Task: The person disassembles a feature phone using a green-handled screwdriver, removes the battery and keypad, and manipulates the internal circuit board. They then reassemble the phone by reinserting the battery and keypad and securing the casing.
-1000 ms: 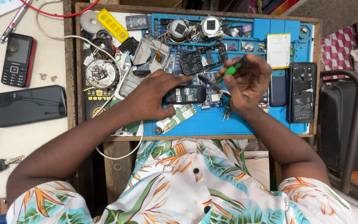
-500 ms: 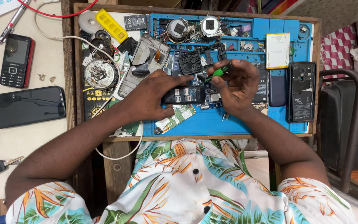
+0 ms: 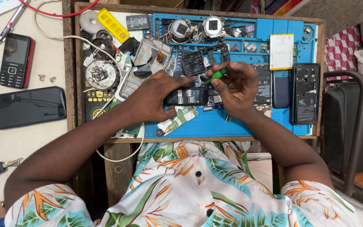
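Two hands at work over a blue repair mat (image 3: 240, 126), seen from the head camera only. Left hand (image 3: 152, 98) laid across a small dark phone body (image 3: 185, 96), fingers and thumb closed around its left end, pinning it flat on the mat. Right hand (image 3: 238, 86) just to the right of that phone body, touching its right end, fingers pinched narrow around a green-handled screwdriver (image 3: 216, 75). Screwdriver tilted, tip pointing down and left toward the phone body's upper edge; contact of the tip too small to tell. Phone body thus between both hands, near the mat's middle, above a loose green circuit board (image 3: 177, 120). Beside the grip: a black plastic frame (image 3: 202, 61) just above the phone body, a black phone back cover (image 3: 305, 92) well to the right, a white-and-yellow battery (image 3: 281, 51) at upper right. Well apart on the left table: a red-edged keypad phone (image 3: 17, 61) and a black smartphone (image 3: 26, 107).
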